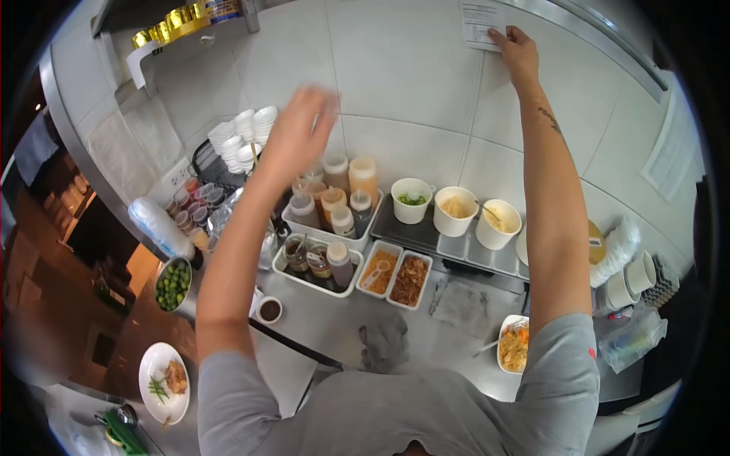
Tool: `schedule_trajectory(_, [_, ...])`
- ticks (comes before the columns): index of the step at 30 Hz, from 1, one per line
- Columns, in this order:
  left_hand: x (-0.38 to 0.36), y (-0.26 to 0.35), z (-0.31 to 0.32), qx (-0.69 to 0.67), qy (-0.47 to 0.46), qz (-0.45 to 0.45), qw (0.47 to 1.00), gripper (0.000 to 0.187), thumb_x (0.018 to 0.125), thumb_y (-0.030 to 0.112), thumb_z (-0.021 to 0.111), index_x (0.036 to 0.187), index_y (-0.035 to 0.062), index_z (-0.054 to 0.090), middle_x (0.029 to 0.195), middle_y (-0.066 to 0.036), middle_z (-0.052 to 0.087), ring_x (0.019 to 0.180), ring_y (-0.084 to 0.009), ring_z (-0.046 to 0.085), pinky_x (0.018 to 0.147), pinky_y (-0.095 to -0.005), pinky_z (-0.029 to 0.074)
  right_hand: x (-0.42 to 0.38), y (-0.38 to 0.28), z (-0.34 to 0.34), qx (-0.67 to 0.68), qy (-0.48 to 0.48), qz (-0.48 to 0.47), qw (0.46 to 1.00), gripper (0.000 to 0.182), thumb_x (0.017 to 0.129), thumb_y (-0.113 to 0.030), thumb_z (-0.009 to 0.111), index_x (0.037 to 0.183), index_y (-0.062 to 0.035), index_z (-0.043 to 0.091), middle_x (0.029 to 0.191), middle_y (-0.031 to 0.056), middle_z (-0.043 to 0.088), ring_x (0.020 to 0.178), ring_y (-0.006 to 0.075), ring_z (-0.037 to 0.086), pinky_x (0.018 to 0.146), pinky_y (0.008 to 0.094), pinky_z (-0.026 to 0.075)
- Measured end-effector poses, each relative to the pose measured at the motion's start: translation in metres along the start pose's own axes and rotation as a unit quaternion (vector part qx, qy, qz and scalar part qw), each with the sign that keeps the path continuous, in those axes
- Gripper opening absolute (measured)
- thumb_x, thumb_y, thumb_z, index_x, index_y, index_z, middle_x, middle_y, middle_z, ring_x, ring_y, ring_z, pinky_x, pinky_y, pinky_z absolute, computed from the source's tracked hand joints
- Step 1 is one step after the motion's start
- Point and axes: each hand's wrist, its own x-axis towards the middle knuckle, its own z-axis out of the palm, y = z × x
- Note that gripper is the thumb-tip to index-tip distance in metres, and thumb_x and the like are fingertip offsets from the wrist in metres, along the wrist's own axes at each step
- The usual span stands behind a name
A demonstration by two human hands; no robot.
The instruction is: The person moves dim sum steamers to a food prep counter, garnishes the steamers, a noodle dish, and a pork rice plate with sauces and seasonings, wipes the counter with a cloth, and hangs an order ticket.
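Note:
High at the right, my right hand [519, 52] pinches the lower edge of a printed paper slip [482, 26] against the tiled wall, under a metal rail. My left hand [308, 125] is raised in the air at the left, smeared by motion; nothing can be made out in it. Below and to its right stand squeeze bottles [363, 176] in a white tray. Stacked small white cups [243, 125] are to its left.
White tubs [411, 211] line a raised ledge. Before them are a container of brown flakes [409, 280], a grey cloth [384, 338] and a bowl of food [513, 353]. At the left are green limes [173, 285] and a plate [165, 361] with food.

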Motion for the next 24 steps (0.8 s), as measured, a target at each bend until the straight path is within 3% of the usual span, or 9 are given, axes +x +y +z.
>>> schedule_trajectory(3, [0.134,-0.055,0.045,0.062,0.186,0.101,0.976,0.019,0.081,0.010,0.048,0.094,0.0017,0.059,0.093,-0.019,0.057,0.086,-0.0366,0.055,0.076,-0.0427,0.044,-0.008,-0.011,0.012,-0.052,0.050,0.002,0.997,0.038,0.072,-0.042,0.065,0.087,-0.0077,0.062,0.077,0.0021,0.063,0.075,0.0173,0.059,0.067,0.0310,0.045])
schedule_trajectory(4, [0.166,-0.063,0.053,0.102,0.203,0.102,0.969,0.028,0.078,0.002,0.046,0.105,-0.0011,0.048,0.099,-0.028,0.054,0.091,-0.0417,0.053,0.075,-0.0466,0.044,-0.010,-0.011,0.012,-0.071,0.057,-0.003,0.996,0.039,0.072,-0.043,0.064,0.088,-0.0075,0.062,0.078,0.0023,0.063,0.077,0.0176,0.060,0.068,0.0314,0.045])
schedule_trajectory(7, [0.225,-0.089,0.079,0.194,0.246,0.110,0.943,0.036,0.079,0.002,0.045,0.114,-0.0017,0.048,0.113,-0.024,0.050,0.099,-0.0392,0.051,0.083,-0.0435,0.044,-0.008,-0.003,0.016,-0.071,0.068,-0.048,0.994,0.044,0.072,-0.039,0.067,0.097,-0.0042,0.059,0.076,0.0029,0.060,0.068,0.0130,0.055,0.065,0.0260,0.043])
schedule_trajectory(9, [0.232,-0.113,0.099,0.237,0.286,0.129,0.920,0.037,0.080,0.003,0.044,0.116,-0.0009,0.048,0.114,-0.023,0.051,0.099,-0.0383,0.053,0.084,-0.0435,0.044,-0.011,-0.006,0.012,-0.066,0.053,-0.057,0.995,0.044,0.073,-0.040,0.067,0.096,-0.0031,0.058,0.076,0.0030,0.059,0.067,0.0131,0.054,0.065,0.0263,0.043])
schedule_trajectory(12, [0.220,-0.141,0.098,0.188,0.225,0.005,0.956,0.039,0.082,0.003,0.042,0.120,-0.0003,0.045,0.119,-0.022,0.049,0.103,-0.0378,0.051,0.086,-0.0432,0.043,-0.009,-0.003,0.011,-0.098,0.037,-0.047,0.993,0.045,0.073,-0.040,0.067,0.096,-0.0026,0.058,0.077,0.0032,0.059,0.069,0.0135,0.054,0.065,0.0265,0.043])
schedule_trajectory(14, [0.219,-0.199,0.100,0.276,0.304,0.023,0.912,0.039,0.083,0.005,0.042,0.121,-0.0003,0.044,0.120,-0.023,0.048,0.107,-0.0377,0.049,0.088,-0.0433,0.042,-0.005,-0.003,0.013,-0.124,0.040,-0.052,0.990,0.046,0.073,-0.041,0.067,0.096,-0.0027,0.057,0.078,0.0034,0.059,0.070,0.0140,0.054,0.066,0.0266,0.043])
schedule_trajectory(17, [0.206,-0.183,0.063,0.177,0.235,-0.060,0.954,0.039,0.084,0.006,0.041,0.122,-0.0008,0.043,0.120,-0.024,0.048,0.108,-0.0374,0.048,0.090,-0.0439,0.041,-0.004,0.001,0.016,-0.142,0.054,-0.065,0.986,0.047,0.073,-0.042,0.067,0.098,-0.0029,0.056,0.079,0.0037,0.059,0.072,0.0148,0.055,0.067,0.0266,0.043])
schedule_trajectory(23, [0.245,-0.156,0.085,0.282,0.330,0.055,0.899,0.033,0.083,0.004,0.040,0.114,-0.0017,0.050,0.116,-0.023,0.051,0.106,-0.0371,0.050,0.089,-0.0447,0.040,-0.005,-0.002,0.022,-0.165,0.088,-0.071,0.980,0.044,0.074,-0.041,0.065,0.094,-0.0035,0.054,0.075,0.0092,0.058,0.067,0.0212,0.056,0.063,0.0323,0.043])
schedule_trajectory(24, [0.253,-0.128,0.093,0.180,0.272,0.117,0.938,0.031,0.083,0.003,0.041,0.111,-0.0015,0.052,0.116,-0.022,0.051,0.105,-0.0370,0.050,0.088,-0.0447,0.040,-0.006,-0.006,0.024,-0.162,0.100,-0.068,0.979,0.039,0.073,-0.035,0.067,0.092,-0.0037,0.053,0.072,0.0132,0.057,0.064,0.0259,0.055,0.061,0.0366,0.043])
